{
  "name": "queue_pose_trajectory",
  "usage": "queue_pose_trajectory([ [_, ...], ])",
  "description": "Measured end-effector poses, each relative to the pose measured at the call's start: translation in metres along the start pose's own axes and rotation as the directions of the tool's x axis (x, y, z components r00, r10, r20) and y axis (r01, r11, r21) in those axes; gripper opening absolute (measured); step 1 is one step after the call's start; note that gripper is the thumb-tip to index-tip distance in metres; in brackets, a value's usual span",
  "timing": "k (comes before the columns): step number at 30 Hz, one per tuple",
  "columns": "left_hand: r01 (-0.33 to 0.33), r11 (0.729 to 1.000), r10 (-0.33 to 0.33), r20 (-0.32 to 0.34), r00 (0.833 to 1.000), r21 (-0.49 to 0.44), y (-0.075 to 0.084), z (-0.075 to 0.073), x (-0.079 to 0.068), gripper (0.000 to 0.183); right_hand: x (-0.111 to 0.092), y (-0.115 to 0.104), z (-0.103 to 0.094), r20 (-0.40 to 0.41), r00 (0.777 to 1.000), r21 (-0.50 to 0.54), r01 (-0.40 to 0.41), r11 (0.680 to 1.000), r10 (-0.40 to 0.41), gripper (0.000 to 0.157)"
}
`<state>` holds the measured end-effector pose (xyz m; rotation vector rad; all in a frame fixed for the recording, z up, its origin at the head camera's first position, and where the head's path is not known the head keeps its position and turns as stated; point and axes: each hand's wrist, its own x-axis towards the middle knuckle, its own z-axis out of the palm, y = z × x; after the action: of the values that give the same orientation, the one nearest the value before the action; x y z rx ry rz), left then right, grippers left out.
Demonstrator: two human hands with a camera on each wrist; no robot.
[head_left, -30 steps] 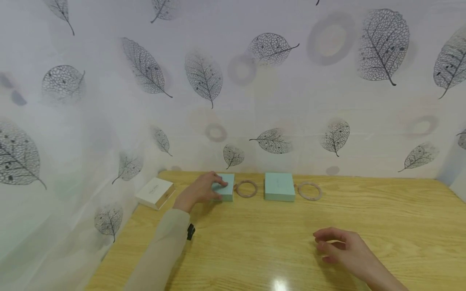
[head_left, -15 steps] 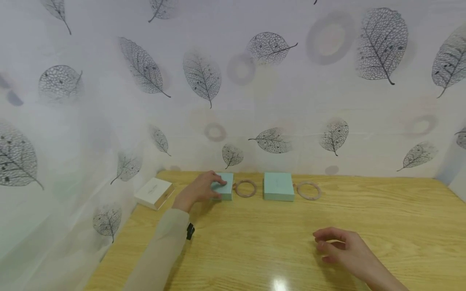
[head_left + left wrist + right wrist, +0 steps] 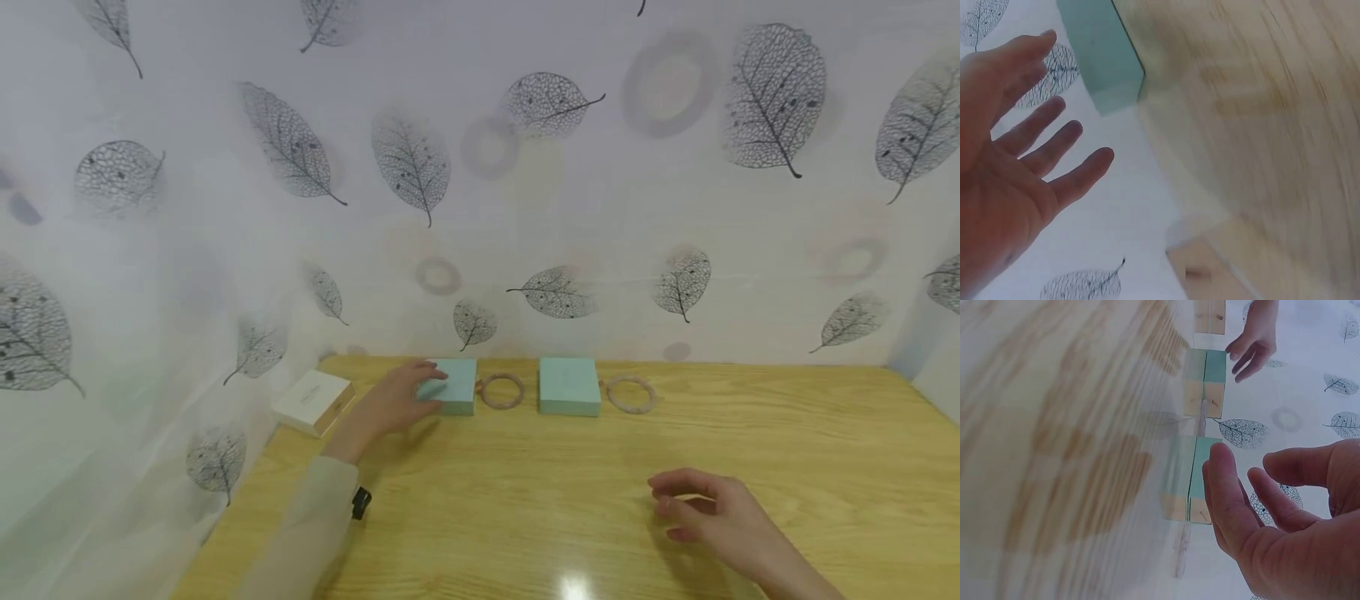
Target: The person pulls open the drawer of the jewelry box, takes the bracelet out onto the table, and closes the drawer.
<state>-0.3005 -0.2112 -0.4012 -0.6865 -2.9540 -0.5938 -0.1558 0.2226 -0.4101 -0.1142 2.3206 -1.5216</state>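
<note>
My left hand [image 3: 390, 406] hovers at the left side of a teal box [image 3: 452, 385], its fingers spread and loosely bent. In the left wrist view a gap shows between those fingers and the teal box [image 3: 1102, 53]. Right of that box lies a bangle [image 3: 502, 391], then a second teal box [image 3: 569, 386] and another bangle [image 3: 631, 394]. My right hand [image 3: 712, 512] hangs over the front right of the table with loosely curled fingers, holding nothing. The right wrist view shows this hand [image 3: 1291, 531] with its thumb apart from the fingers.
At the table's left edge lies a white box [image 3: 315, 402] with a tan side, close to my left forearm. A leaf-patterned curtain [image 3: 480, 208] stands behind the wooden table [image 3: 525, 500] and along its left side.
My left hand has let go of the left teal box and drawn back to the left. That box stays beside its bangle. The right hand keeps its pose.
</note>
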Motion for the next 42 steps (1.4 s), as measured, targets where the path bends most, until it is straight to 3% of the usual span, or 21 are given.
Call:
queue_pose_trajectory([
  [6,0.087,0.995,-0.086,-0.006,0.996,0.041,-0.021,-0.025,-0.029,0.044,-0.002,0.001,-0.002,0.004,1.0,0.003,0.011,1.0,-0.011,0.045],
  [12,0.119,0.985,-0.123,0.02,0.992,0.125,-0.05,-0.042,-0.06,0.057,-0.002,0.002,-0.002,0.009,1.0,0.009,0.023,1.0,-0.023,0.046],
  [19,0.217,0.954,-0.24,0.088,0.967,0.208,-0.07,-0.051,-0.086,0.075,-0.004,0.002,-0.001,0.002,1.0,0.025,0.02,0.999,-0.02,0.046],
  [25,0.193,0.961,-0.217,0.107,0.97,0.199,-0.076,-0.051,-0.095,0.078,-0.003,0.003,-0.003,0.004,1.0,0.029,0.019,0.999,-0.019,0.047],
  [30,0.184,0.964,-0.203,0.084,0.976,0.191,-0.074,-0.051,-0.097,0.078,-0.003,0.003,-0.003,0.002,1.0,0.025,0.006,1.0,-0.006,0.047],
  [42,0.223,0.958,-0.239,0.071,0.969,0.182,-0.069,-0.047,-0.099,0.077,-0.003,0.002,0.0,-0.001,1.0,0.021,0.015,1.0,-0.015,0.047],
])
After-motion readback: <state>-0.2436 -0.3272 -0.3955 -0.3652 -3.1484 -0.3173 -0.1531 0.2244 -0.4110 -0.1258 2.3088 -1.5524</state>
